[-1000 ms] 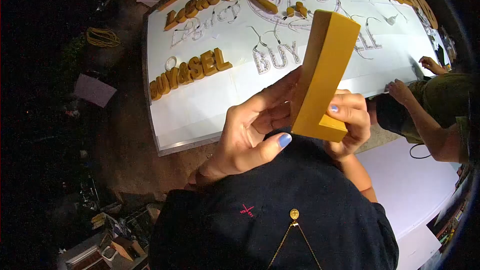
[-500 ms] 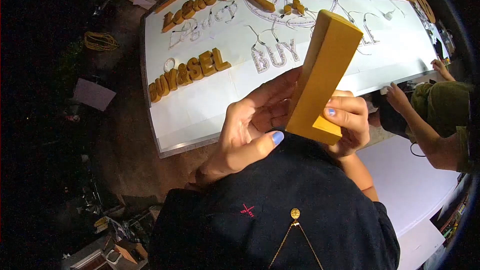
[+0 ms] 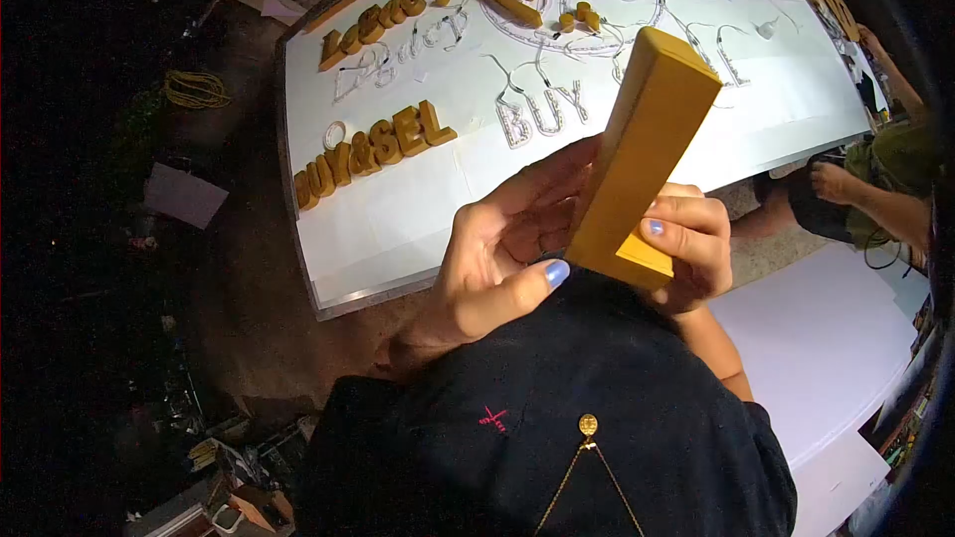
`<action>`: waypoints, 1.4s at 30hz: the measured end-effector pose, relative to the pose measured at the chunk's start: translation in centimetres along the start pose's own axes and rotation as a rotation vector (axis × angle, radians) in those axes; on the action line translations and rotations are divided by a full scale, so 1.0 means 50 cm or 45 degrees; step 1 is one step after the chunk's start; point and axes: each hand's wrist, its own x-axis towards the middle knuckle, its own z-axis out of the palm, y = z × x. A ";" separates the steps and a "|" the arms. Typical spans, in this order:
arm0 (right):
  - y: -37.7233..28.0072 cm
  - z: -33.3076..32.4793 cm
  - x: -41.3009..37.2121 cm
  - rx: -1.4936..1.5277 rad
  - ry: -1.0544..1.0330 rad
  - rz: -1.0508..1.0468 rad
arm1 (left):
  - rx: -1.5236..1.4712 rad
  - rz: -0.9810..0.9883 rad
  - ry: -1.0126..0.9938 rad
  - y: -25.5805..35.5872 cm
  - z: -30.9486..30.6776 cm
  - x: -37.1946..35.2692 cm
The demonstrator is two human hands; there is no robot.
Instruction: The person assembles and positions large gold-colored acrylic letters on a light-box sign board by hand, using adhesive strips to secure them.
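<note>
A gold-coloured block letter L [image 3: 647,154] is held up in front of my chest, tilted with its top leaning right. My right hand [image 3: 693,244] grips its short foot, with the thumb on the front and the other fingers around the side. The cupped left hand [image 3: 502,259] supports the long stroke from the left. Its fingers run behind the letter, where their tips are hidden, and its thumb lies at the lower left corner. Both thumbnails are painted blue.
A large white board [image 3: 398,229] lies beyond my hands, bearing gold BUY&SEL letters [image 3: 378,151], other gold lettering and wired LED letter outlines [image 3: 542,111]. At right, another person's hand [image 3: 836,182] is near the board edge. White sheets [image 3: 816,338] lie at lower right. Coiled yellow cable [image 3: 196,89] rests at left.
The letter has tipped slightly, showing a little more of its foot's inner face. At right, the other person's arms have moved, one hand lower and one farther along the board.
</note>
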 end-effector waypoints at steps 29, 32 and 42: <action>-0.017 0.010 -0.018 -0.052 -0.020 0.017 | -0.013 -0.037 0.076 -0.007 -0.003 -0.019; -0.020 0.012 -0.024 -0.066 -0.035 0.019 | -0.026 -0.012 0.043 -0.013 -0.008 -0.022; -0.005 0.003 -0.051 0.033 -0.087 0.186 | -0.056 -0.015 0.023 -0.036 -0.030 -0.006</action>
